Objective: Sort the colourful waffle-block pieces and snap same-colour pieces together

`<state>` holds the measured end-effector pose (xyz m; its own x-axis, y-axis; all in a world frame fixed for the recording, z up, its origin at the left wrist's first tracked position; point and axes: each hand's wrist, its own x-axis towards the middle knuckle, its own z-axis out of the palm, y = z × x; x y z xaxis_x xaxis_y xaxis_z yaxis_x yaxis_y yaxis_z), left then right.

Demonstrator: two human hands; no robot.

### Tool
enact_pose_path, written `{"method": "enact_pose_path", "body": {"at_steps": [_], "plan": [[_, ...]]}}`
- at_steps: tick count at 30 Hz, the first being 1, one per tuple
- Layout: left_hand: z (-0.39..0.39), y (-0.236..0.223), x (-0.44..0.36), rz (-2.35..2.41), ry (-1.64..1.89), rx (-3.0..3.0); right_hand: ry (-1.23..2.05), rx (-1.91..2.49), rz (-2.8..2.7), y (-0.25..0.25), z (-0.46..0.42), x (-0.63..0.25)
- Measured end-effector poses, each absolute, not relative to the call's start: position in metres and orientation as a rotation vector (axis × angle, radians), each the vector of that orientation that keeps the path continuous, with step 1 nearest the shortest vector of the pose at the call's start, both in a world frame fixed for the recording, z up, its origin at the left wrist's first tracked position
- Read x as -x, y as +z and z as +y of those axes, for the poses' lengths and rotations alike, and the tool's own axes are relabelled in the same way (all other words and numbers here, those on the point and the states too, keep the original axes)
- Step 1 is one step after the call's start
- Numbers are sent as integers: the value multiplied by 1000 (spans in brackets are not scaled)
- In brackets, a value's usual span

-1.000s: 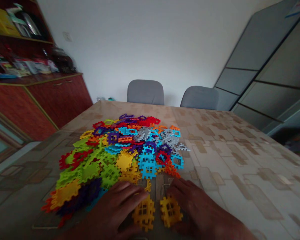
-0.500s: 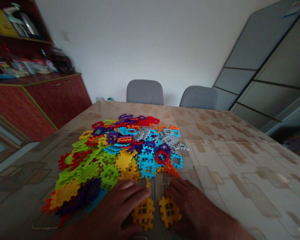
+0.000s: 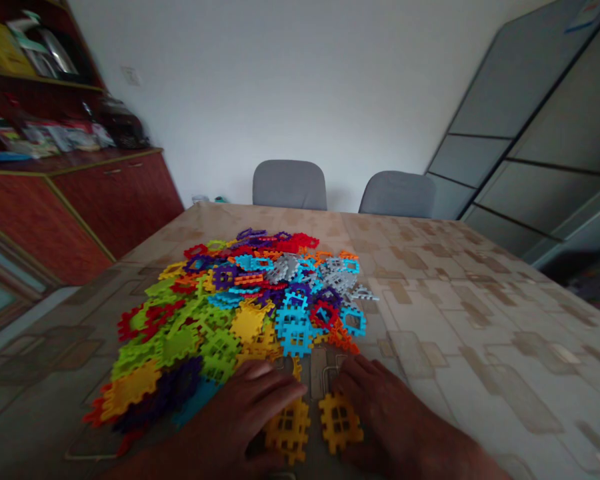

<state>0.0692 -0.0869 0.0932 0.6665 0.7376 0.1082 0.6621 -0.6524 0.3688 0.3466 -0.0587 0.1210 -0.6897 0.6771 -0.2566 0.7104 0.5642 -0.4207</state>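
A pale wall (image 3: 260, 100) stands behind a big tan table with brown blocks on it (image 3: 460, 320); two grey, round-topped chairs (image 3: 290, 183) peek over its far edge, at twelve and two o'clock; a heap of bright, toothed plastic shapes (image 3: 247, 322) sits between seven and eight; near six, the left hand (image 3: 240, 410) pinches a yellow, window-holed plastic piece (image 3: 299, 437) between fingers and thumb; toward five, the right hand (image 3: 387, 407) pinches a matching yellow plastic piece (image 3: 339, 441); the two pieces are near, not touching.
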Motion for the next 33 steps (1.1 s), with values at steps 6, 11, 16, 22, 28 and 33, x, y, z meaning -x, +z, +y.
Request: {"method": "enact_pose_path", "body": {"at_steps": [6, 11, 16, 22, 28, 33], "plan": [[-87, 94, -71, 1091, 405, -2546, -811, -1213, 2710, 124, -58, -348], [-90, 88, -68, 1134, 452, -2532, -822, -1180, 2736, 119, -55, -353], [-92, 85, -74, 1054, 490, -2553, -821, -1184, 2748, 120, -54, -352], [-90, 82, -79, 1035, 377, -2510, -786, -1183, 2715, 126, -54, -350], [-95, 78, -83, 1145, 442, -2579, -808, -1225, 2732, 124, -54, -348], [-98, 84, -80, 1098, 582, -2725, -830, -1227, 2714, 126, -53, -349]]}}
